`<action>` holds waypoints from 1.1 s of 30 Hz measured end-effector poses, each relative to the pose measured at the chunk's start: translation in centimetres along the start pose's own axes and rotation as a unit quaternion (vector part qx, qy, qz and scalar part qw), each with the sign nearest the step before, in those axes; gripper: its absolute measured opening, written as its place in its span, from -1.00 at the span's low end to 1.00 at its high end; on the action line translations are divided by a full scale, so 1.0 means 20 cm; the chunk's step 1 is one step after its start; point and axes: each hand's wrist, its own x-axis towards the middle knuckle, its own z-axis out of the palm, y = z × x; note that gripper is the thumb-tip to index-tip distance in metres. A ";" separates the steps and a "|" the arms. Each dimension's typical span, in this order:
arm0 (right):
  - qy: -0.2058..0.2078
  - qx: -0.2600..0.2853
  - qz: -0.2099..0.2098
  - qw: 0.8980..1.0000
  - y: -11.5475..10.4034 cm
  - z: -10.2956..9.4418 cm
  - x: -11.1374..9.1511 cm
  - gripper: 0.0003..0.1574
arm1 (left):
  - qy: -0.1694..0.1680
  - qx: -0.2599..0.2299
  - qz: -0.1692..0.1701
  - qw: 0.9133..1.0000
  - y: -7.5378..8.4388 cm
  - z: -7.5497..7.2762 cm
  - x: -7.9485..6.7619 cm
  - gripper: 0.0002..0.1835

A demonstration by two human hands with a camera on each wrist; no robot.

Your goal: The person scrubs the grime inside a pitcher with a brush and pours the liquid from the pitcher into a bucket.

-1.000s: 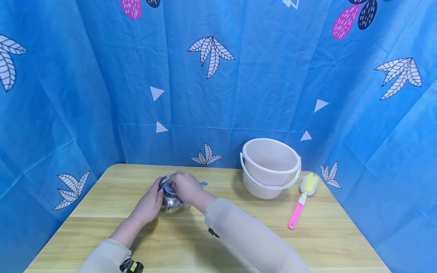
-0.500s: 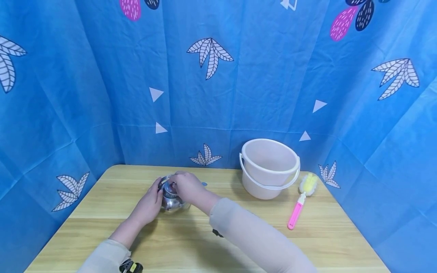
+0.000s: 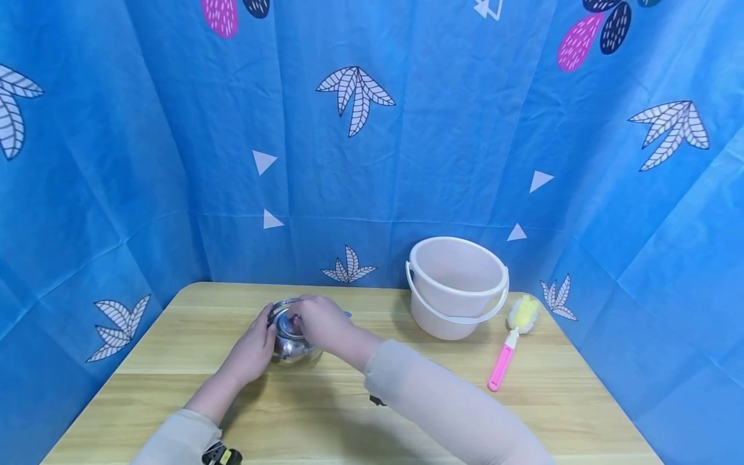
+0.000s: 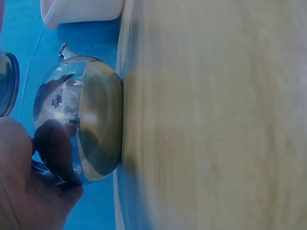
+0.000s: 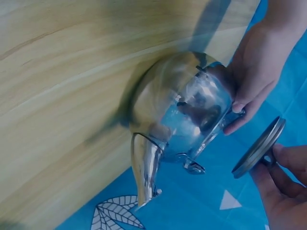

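A shiny metal teapot (image 3: 292, 350) stands upright on the table at the left, its curved spout (image 5: 146, 167) pointing away from the left hand in the right wrist view. My left hand (image 3: 254, 347) holds the teapot at its handle side, thumb and fingers close against the body (image 4: 98, 115). Between thumb and fingers, my right hand (image 5: 288, 189) pinches the knob of the round metal lid (image 5: 258, 147). That lid is raised off the pot, with a gap showing between them in both wrist views. From the head, the right hand (image 3: 322, 325) partly covers lid and spout.
Toward the back right stands a white bucket (image 3: 427, 298) with its handle hanging down in front. Beside it lies a sponge brush (image 3: 504, 361) with a pink handle and yellow-white head. A blue patterned curtain (image 3: 349, 174) surrounds the wooden table (image 3: 459, 394) at the back and sides.
The right hand has shifted slightly, and more of the pot's rim shows behind the lid. The right forearm has moved a little to the right; the left hand keeps its place.
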 end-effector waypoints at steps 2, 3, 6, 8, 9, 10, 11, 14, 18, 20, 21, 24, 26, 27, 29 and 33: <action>0.000 0.002 0.000 1.000 0.00 -0.01 -0.01 -0.73 | 0.001 0.000 0.001 1.000 0.00 0.00 0.00 -0.38; 0.000 0.002 -0.002 1.000 0.00 -0.01 -0.02 -0.73 | 0.001 0.000 0.002 1.000 0.00 0.00 0.00 -0.38; 0.004 -0.004 -0.012 1.000 0.01 -0.02 -0.03 -0.74 | 0.003 -0.001 0.005 1.000 0.00 0.00 0.00 -0.39; 0.007 -0.007 -0.023 1.000 0.01 -0.03 -0.05 -0.74 | 0.005 -0.001 0.006 1.000 0.00 0.00 -0.01 -0.39; 0.007 -0.010 -0.028 1.000 0.02 -0.03 -0.05 -0.74 | 0.006 -0.001 0.007 1.000 0.01 0.00 -0.01 -0.39; 0.008 -0.013 -0.032 0.999 0.02 -0.04 -0.06 -0.74 | 0.006 0.000 0.008 1.000 0.01 0.00 -0.01 -0.39; 0.007 -0.017 -0.036 0.999 0.02 -0.04 -0.07 -0.73 | 0.007 0.001 0.007 1.000 0.01 0.00 -0.01 -0.39; 0.007 -0.018 -0.040 0.999 0.03 -0.05 -0.09 -0.73 | 0.005 -0.001 0.005 1.000 0.01 0.00 -0.01 -0.39; 0.009 -0.018 -0.045 0.999 0.04 -0.07 -0.12 -0.71 | 0.009 -0.001 0.007 1.000 0.01 0.00 -0.01 -0.39; 0.011 -0.020 -0.050 0.998 0.04 -0.08 -0.13 -0.71 | 0.012 -0.001 0.011 1.000 0.01 0.00 -0.01 -0.40; 0.012 -0.020 -0.054 0.998 0.05 -0.08 -0.14 -0.71 | 0.013 0.001 0.012 1.000 0.00 0.00 -0.01 -0.40; 0.015 -0.021 -0.061 0.998 0.06 -0.09 -0.16 -0.73 | 0.013 0.002 0.013 1.000 0.00 0.00 -0.01 -0.39; 0.015 -0.020 -0.063 0.998 0.06 -0.09 -0.17 -0.74 | 0.012 0.003 0.012 1.000 0.00 0.00 0.00 -0.39; 0.015 -0.021 -0.064 0.998 0.06 -0.10 -0.17 -0.74 | 0.011 0.002 0.012 1.000 0.00 0.00 0.00 -0.39; 0.010 -0.021 -0.060 0.998 0.06 -0.10 -0.18 -0.74 | 0.012 0.002 0.012 1.000 0.00 0.00 -0.01 -0.39; 0.001 -0.014 -0.056 0.998 0.07 -0.11 -0.20 -0.73 | 0.013 0.001 0.012 1.000 0.01 0.00 -0.01 -0.40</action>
